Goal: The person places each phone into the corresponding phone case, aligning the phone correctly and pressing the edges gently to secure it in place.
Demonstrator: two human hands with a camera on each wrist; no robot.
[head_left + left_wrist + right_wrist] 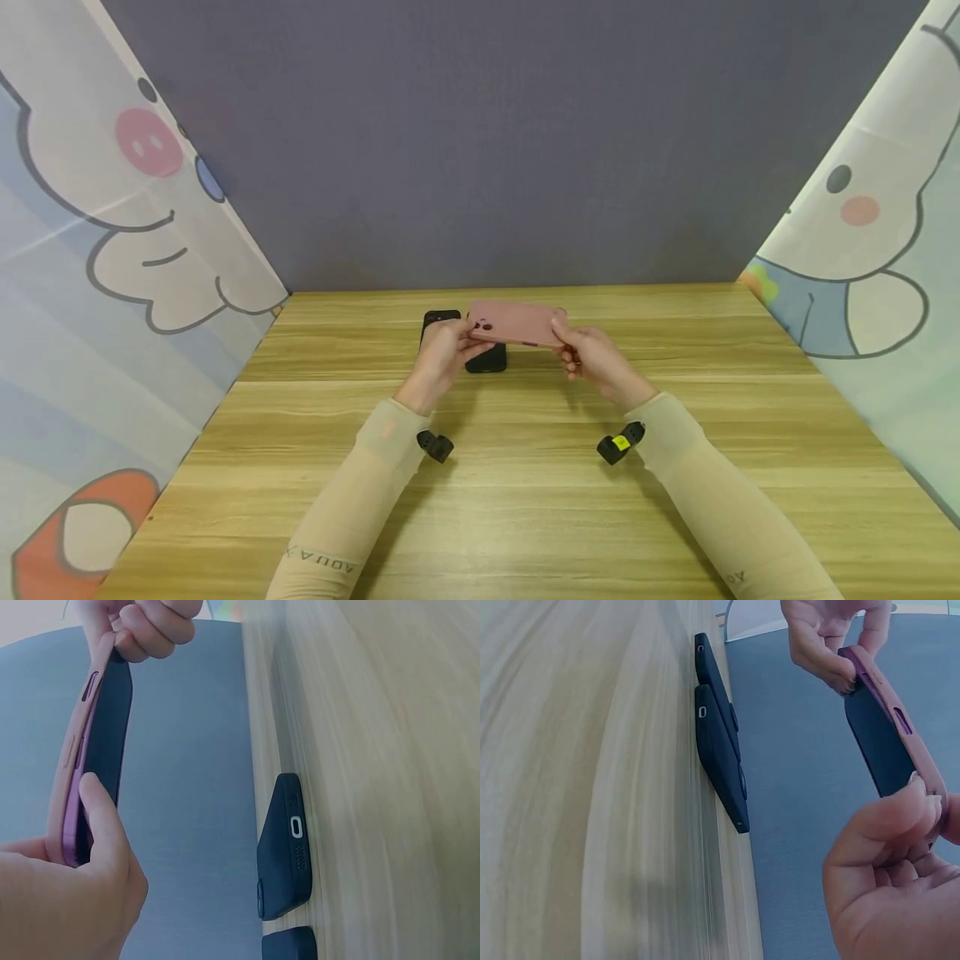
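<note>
Above the table, both hands hold a phone in a pink case (pixel 519 322) by its two ends, the case's back facing the head camera. My left hand (pixel 441 357) grips the camera end, its thumb along the screen side in the left wrist view. At the opposite end my right hand (pixel 600 360) pinches a corner, thumb on the case's back. In the left wrist view the purple phone edge (pixel 73 817) stands partly out of the pink case rim (pixel 63 772). Its dark screen (pixel 877 742) shows in the right wrist view.
Two phones in black cases lie side by side on the wooden table (pixel 525 483) beneath the hands, one black phone (pixel 487 359) partly hidden by the pink case, the other black phone (pixel 441 316) behind my left hand. A grey panel (pixel 510 150) stands at the back.
</note>
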